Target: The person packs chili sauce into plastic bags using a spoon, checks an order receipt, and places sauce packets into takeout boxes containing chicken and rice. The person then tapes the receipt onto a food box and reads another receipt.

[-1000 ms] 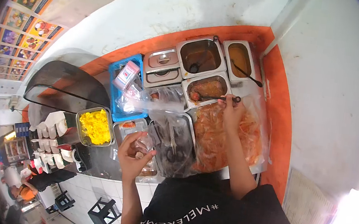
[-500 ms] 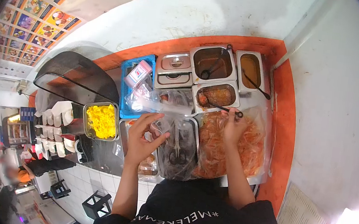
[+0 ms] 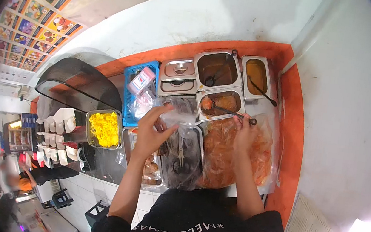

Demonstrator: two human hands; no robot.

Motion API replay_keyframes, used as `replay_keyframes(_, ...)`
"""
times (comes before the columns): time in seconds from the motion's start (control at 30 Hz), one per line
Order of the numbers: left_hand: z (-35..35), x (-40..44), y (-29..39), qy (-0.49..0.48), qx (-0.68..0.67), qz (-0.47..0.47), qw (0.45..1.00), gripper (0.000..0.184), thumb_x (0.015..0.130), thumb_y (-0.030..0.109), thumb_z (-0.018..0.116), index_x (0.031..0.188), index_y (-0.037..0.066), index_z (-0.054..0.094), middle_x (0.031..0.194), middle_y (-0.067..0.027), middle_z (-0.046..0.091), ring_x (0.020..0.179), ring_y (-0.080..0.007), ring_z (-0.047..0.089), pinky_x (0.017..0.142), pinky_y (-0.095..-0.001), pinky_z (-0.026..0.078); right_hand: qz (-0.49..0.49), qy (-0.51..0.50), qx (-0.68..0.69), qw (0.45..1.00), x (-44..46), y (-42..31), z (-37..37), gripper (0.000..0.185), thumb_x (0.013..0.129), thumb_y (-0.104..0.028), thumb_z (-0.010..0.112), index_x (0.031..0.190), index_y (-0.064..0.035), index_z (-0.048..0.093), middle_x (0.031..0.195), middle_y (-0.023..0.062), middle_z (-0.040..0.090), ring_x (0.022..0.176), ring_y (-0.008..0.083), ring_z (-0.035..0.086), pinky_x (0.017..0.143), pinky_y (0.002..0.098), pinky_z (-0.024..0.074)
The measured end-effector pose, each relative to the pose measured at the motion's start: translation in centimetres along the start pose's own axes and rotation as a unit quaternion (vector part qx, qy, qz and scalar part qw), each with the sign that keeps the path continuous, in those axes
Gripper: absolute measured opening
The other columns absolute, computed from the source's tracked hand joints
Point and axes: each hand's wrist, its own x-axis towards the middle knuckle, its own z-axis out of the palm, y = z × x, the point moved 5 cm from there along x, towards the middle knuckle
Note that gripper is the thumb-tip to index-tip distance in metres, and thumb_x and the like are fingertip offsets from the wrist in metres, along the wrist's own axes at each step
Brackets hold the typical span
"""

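Fingers (image 3: pixel 239 121) of the right hand (image 3: pixel 244 136) are closed around the end of a black ladle's handle (image 3: pixel 231 113). The ladle's bowl, filled with chunky red sauce, sits over the left end of a small steel pan (image 3: pixel 213 118) towards the right of a steel counter (image 3: pixel 269 108). The left hand (image 3: pixel 151 132) is raised nearer the counter's middle, thumb and index finger wide apart in a curve. Clear plastic (image 3: pixel 180 116) shows at their tips; whether they grip it cannot be told.

At the counter's far edge, a large sauce pan (image 3: pixel 196 66) stands just behind the small one, with a narrow pan (image 3: pixel 242 72) of yellow-brown sauce by the far right corner. To their left are two lidded pans (image 3: pixel 179 70), then a blue basket (image 3: pixel 126 96) holding a pink-and-white packet (image 3: pixel 142 80). Near the front edge, a bag of shredded orange food (image 3: pixel 220 155) lies below the right hand, beside a tray (image 3: pixel 201 142) with scissors (image 3: pixel 182 165) under film. A square container of yellow food (image 3: pixel 105 129) stands further left.
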Motion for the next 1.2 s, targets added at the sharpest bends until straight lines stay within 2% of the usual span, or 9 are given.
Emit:
replay_keyframes(0.07,0.6,1.6,-0.4,-0.016,0.023,0.02,0.999,0.065,0.078,-0.002,0.083,0.139,0.005,0.063,0.124,-0.0123,0.066,0.075,-0.0153,0.064,0.065,-0.0281,0.054,0.019,-0.004,0.0,1.0,1.0,-0.7,-0.7,0.019,0.108,-0.012,0.06,0.117,0.0045,0.059,0.105,0.0148,0.07,0.088,0.0224,0.072,0.081,0.0352,0.0639)
replay_keyframes(0.23,3.7,5.4,-0.9,-0.045,0.049,0.044,0.997,0.074,0.079,-0.005,0.078,0.148,0.005,0.054,0.119,-0.0149,0.065,0.083,-0.0243,0.066,0.072,-0.0349,0.057,0.03,-0.049,0.04,0.998,1.9,-5.9,0.2,0.016,0.107,-0.011,0.062,0.112,0.004,0.062,0.101,0.0143,0.071,0.084,0.0212,0.072,0.077,0.0313,0.0634)
replay_keyframes(0.47,7.8,7.8,-1.2,-0.053,0.054,0.053,0.996,0.083,0.077,0.001,0.083,0.153,0.005,0.049,0.129,-0.0157,0.066,0.08,-0.0239,0.066,0.078,-0.0361,0.056,0.009,-0.119,0.049,0.992,1.9,-11.1,3.4,0.013,0.105,-0.011,0.065,0.109,0.0009,0.065,0.101,0.0154,0.075,0.08,0.0218,0.075,0.072,0.0292,0.0631)
replay_keyframes(0.73,8.8,8.1,-0.7,-0.07,0.016,0.083,0.994,0.09,0.078,-0.002,0.079,0.159,0.006,0.041,0.125,-0.0162,0.063,0.083,-0.0267,0.067,0.076,-0.0395,0.056,-0.025,-0.127,-0.036,0.991,2.5,-10.7,3.7,0.015,0.105,-0.014,0.066,0.109,0.0007,0.066,0.098,0.0159,0.075,0.078,0.0202,0.074,0.071,0.0301,0.0619)
replay_keyframes(0.87,9.5,7.7,-0.4,-0.114,0.062,0.068,0.989,0.094,0.08,0.001,0.078,0.162,0.01,0.035,0.13,-0.0185,0.063,0.093,-0.0348,0.069,0.081,-0.0429,0.058,-0.047,-0.123,-0.136,0.982,1.8,-11.5,5.2,0.02,0.107,-0.019,0.066,0.106,0.0011,0.068,0.093,0.0118,0.075,0.076,0.0164,0.073,0.069,0.0261,0.06)
replay_keyframes(0.93,10.6,7.4,-1.1,-0.123,0.104,0.104,0.981,0.095,0.081,0.003,0.078,0.164,0.012,0.032,0.132,-0.0199,0.063,0.097,-0.0401,0.069,0.082,-0.0455,0.058,-0.066,-0.155,-0.211,0.963,1.6,-12.1,6.6,0.022,0.107,-0.02,0.064,0.107,0.0025,0.066,0.093,0.0132,0.075,0.077,0.0172,0.074,0.073,0.0296,0.0608)
replay_keyframes(1.07,11.6,7.0,-0.5,-0.126,0.116,0.121,0.978,0.094,0.083,0.005,0.079,0.164,0.012,0.032,0.134,-0.0155,0.067,0.078,-0.0302,0.068,0.077,-0.0403,0.058,-0.092,-0.268,-0.393,0.875,-2.3,-15.4,11.1,0.015,0.105,-0.015,0.066,0.108,-0.0011,0.068,0.095,0.011,0.076,0.082,0.0188,0.075,0.076,0.0325,0.0574)
replay_keyframes(1.17,11.4,7.2,-0.5,-0.104,0.063,0.113,0.986,0.094,0.082,0.006,0.08,0.164,0.01,0.033,0.131,-0.0141,0.069,0.074,-0.0271,0.068,0.072,-0.0382,0.058,-0.294,-0.411,-0.486,0.713,-6.3,-17.3,13.3,0.008,0.099,-0.006,0.067,0.107,-0.0047,0.068,0.101,0.011,0.076,0.092,0.0259,0.075,0.082,0.0376,0.0568)
replay_keyframes(1.2,10.9,7.3,0.1,-0.093,0.035,0.097,0.99,0.094,0.082,0.007,0.08,0.163,0.009,0.033,0.13,-0.0133,0.07,0.073,-0.0255,0.068,0.07,-0.0375,0.058,-0.305,-0.434,-0.491,0.691,-7.2,-17.7,13.6,0.009,0.097,-0.003,0.067,0.106,-0.0052,0.068,0.103,0.0114,0.076,0.095,0.0278,0.074,0.083,0.0382,0.0568)
